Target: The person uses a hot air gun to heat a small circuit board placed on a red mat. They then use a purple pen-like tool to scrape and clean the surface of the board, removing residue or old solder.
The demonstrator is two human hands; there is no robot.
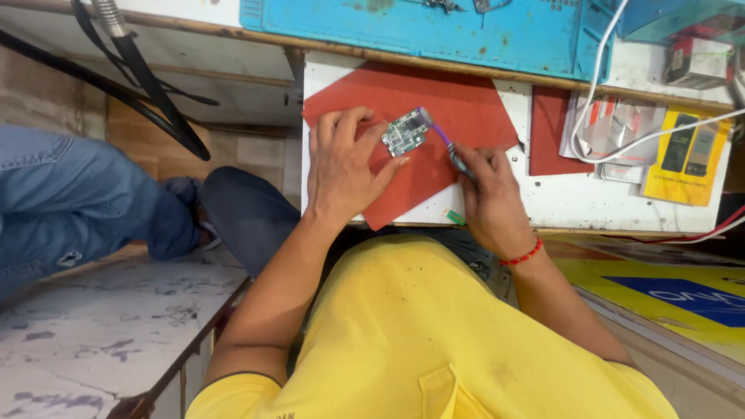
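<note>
Two hands are working above the red mat: left hand fingers are pinching a green circuit board, right hand fingers are gripping a purple brush, scrubbing it; steady strokes seem needed.

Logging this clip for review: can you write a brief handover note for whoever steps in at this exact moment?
Left hand: holds the small green circuit board over the red sheet on the white work surface.
Right hand: grips a thin purple-handled brush, its tip on the board.
Done: board picked up, brush applied.
Left: cannot tell how much of the board has been brushed.
</note>
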